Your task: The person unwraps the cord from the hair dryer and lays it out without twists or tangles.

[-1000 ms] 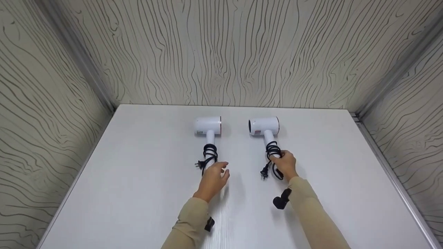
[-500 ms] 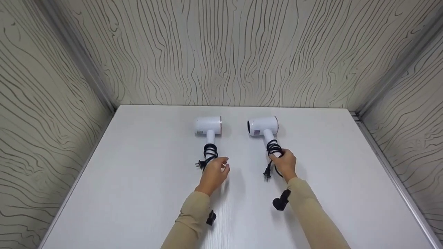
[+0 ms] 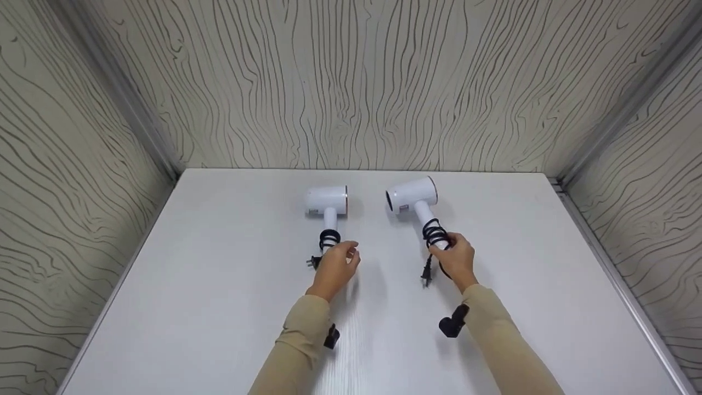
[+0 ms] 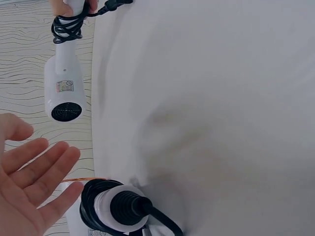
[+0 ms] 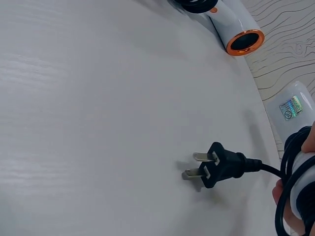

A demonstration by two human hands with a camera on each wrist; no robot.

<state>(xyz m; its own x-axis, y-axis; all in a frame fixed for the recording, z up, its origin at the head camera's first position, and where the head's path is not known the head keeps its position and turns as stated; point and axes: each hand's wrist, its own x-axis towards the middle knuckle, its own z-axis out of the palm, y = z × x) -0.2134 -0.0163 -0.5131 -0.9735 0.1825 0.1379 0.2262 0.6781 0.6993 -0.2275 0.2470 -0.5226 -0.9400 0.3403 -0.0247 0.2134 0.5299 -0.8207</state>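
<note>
Gripped hair dryer has tilted further.

Your left arm reaches in from about 7 o'clock of the head view and leans toward 1 o'clock. At its end, your left hand is relaxed, with the fingers apart and only a little bent. Your right arm extends from 5 o'clock toward 11 o'clock; your right hand has its fingers curled in a grip.
</note>
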